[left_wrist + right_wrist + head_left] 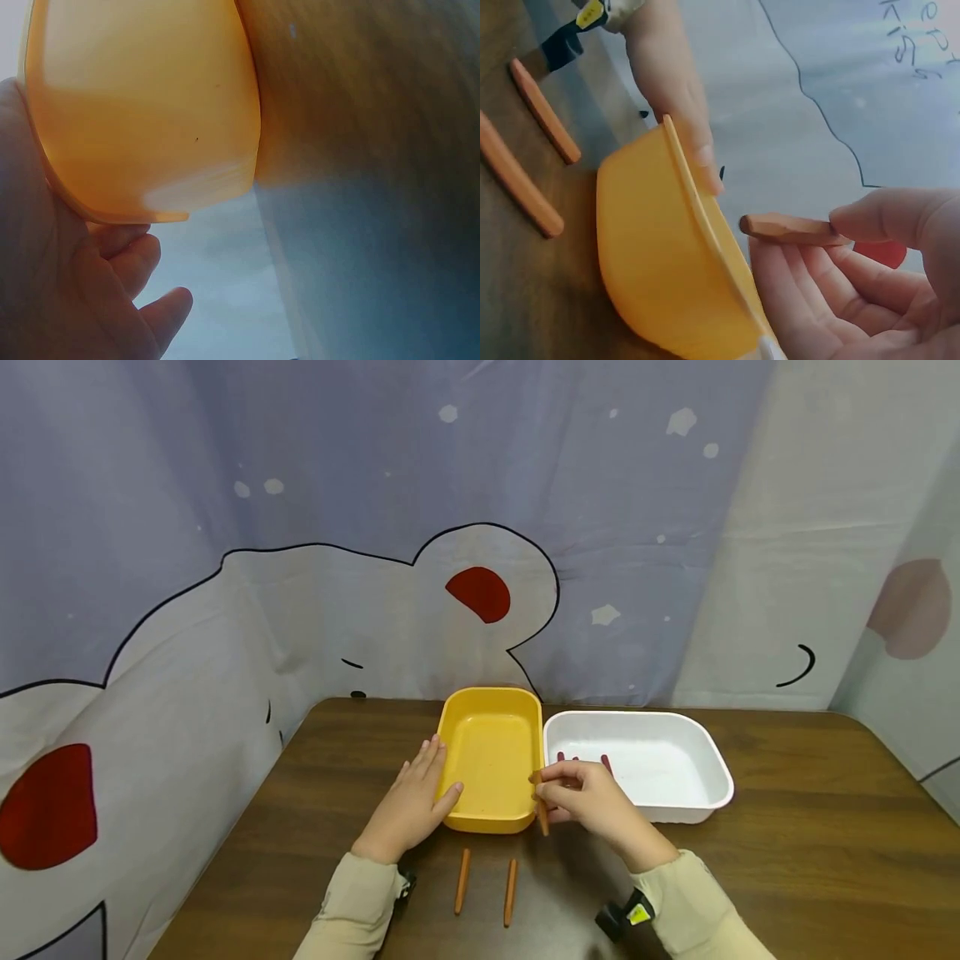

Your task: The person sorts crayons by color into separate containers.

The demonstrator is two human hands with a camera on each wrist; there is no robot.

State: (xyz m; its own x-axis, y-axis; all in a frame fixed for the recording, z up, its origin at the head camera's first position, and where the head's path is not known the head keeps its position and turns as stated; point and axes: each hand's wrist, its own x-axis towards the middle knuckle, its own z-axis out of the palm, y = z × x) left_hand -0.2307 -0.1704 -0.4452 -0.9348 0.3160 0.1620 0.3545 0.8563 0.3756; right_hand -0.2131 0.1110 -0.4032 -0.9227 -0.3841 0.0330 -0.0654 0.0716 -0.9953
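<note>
Soft even light; wrist views somewhat blurred.

head: high, looking down | wrists: close, share yellow tray (491, 760)

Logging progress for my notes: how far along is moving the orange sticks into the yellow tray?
Nothing is in the yellow tray so far. The right hand pinches one orange stick at its rim while the left hand steadies it. Two sticks lie on the table.
</note>
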